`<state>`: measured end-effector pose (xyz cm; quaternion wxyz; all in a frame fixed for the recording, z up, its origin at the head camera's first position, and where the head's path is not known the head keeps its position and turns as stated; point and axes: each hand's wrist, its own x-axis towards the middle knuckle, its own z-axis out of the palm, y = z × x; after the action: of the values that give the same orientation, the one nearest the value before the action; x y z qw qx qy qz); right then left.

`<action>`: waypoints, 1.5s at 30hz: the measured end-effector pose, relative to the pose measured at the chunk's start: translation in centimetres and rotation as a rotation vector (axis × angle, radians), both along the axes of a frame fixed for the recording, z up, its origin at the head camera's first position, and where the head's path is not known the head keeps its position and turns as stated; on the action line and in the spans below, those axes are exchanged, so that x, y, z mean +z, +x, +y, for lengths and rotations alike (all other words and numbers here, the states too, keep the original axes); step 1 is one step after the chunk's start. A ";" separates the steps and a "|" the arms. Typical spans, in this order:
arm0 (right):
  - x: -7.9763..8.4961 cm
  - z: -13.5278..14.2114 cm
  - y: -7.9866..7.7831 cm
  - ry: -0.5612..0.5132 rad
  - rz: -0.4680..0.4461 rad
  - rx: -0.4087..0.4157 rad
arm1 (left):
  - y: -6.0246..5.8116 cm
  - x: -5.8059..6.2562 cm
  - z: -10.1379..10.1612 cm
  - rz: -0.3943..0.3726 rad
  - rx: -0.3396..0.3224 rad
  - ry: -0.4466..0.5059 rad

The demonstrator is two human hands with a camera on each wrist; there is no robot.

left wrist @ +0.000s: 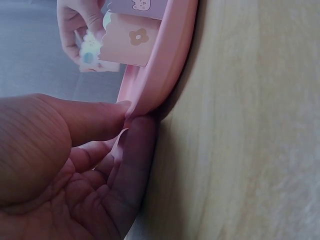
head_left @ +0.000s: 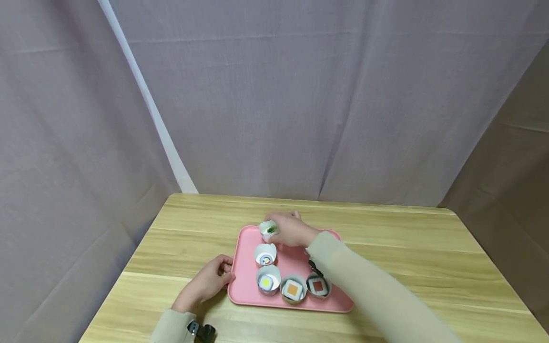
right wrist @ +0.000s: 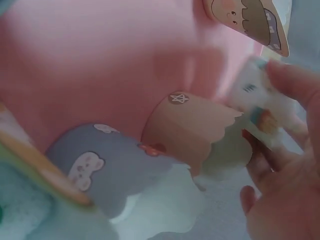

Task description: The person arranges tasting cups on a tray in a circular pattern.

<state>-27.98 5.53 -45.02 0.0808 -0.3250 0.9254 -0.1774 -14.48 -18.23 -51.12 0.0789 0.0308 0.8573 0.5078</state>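
On the pink tray (head_left: 296, 261) stand several small paper cake cups with wavy rims. The right hand (head_left: 291, 229) holds a white printed paper cup (head_left: 263, 227) at the tray's back left; something green shows at its mouth. That cup (right wrist: 250, 97) is blurred in the right wrist view. At the tray's left edge, the left hand (head_left: 208, 280) pinches the rim, thumb above and finger below in the left wrist view. The front cups contain white squares with a yellow (head_left: 266, 283), an orange (head_left: 293, 289) and a dark red (head_left: 318, 286) centre.
Another cup (head_left: 259, 250), with a round coloured piece inside, stands just in front of the held cup. The wooden table (head_left: 411, 257) surrounds the tray. Grey curtains (head_left: 274, 119) hang behind and at the sides. The right forearm crosses the tray's right part.
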 end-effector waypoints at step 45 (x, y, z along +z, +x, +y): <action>1.3 10.9 2.3 -0.451 -0.135 -0.241 | -1.7 -0.9 -1.0 -0.002 0.023 0.078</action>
<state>-25.63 16.41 -43.77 0.0464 -0.2095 0.8871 -0.4087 -16.20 -19.18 -52.01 0.0725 0.0237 0.8372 0.5415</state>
